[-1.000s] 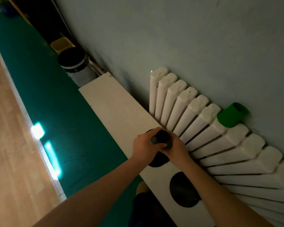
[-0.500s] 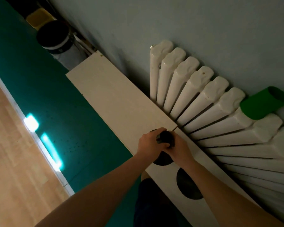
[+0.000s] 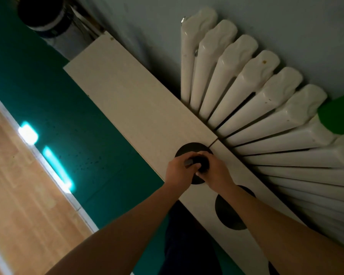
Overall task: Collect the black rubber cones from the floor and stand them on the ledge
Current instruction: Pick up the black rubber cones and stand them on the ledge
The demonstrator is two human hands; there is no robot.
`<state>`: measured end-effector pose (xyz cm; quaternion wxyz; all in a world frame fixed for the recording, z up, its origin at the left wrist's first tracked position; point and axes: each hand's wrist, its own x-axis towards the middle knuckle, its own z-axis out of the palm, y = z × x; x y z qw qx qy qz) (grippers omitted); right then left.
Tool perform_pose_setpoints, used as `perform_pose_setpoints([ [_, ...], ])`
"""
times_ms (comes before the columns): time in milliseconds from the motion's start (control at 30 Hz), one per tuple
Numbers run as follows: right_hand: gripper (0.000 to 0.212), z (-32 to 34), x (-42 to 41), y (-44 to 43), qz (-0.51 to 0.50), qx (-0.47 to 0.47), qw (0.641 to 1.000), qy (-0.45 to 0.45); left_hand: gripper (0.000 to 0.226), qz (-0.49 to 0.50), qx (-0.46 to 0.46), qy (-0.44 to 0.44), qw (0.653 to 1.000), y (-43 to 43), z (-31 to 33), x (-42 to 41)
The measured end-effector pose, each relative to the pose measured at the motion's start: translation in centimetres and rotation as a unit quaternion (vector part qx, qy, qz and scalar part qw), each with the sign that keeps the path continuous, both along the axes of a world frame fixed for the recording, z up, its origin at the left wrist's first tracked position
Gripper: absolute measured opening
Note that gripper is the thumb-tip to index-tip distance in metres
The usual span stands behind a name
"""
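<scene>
The long pale wooden ledge (image 3: 127, 100) lies open beyond the black rubber cone (image 3: 193, 148); a white ribbed radiator (image 3: 246, 86) walls its right edge.

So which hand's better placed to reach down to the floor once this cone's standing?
Left, I'd say. The left hand holds the cone on the side by the green floor; the right hand is on the radiator side, its forearm lying over the ledge and a second cone.
</scene>
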<state>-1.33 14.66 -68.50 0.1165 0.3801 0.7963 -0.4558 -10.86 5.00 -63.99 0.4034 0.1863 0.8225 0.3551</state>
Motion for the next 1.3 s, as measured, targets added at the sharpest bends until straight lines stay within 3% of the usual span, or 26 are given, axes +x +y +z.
perform_pose_setpoints([
  [333,0.058,1.7,-0.5,0.5,0.064,0.032,0.992,-0.101,0.03,0.018,-0.06,-0.043,0.997,0.3,0.2,-0.5],
  [433,0.049,4.6,-0.4,0.7,0.061,0.07,0.992,-0.08,0.023,0.05,-0.071,-0.053,0.995,-0.2,2.0,-0.7],
  [667,0.054,12.9,-1.6,0.7,0.081,0.105,0.991,0.004,0.025,0.157,-0.008,-0.031,0.987,-3.4,8.6,-0.8],
  [1000,0.034,23.8,-3.7,-6.0,0.203,0.134,0.96,0.135,0.024,0.285,0.079,0.004,0.955,-13.4,18.9,1.4],
  [1167,0.028,27.3,-4.9,-13.9,0.304,0.115,0.93,0.172,0.018,0.386,0.074,0.049,0.918,-21.5,21.3,3.5],
  [1300,0.034,29.0,-5.5,-21.3,0.367,0.097,0.908,0.177,0.014,0.479,0.084,0.035,0.873,-27.9,22.7,5.8],
])
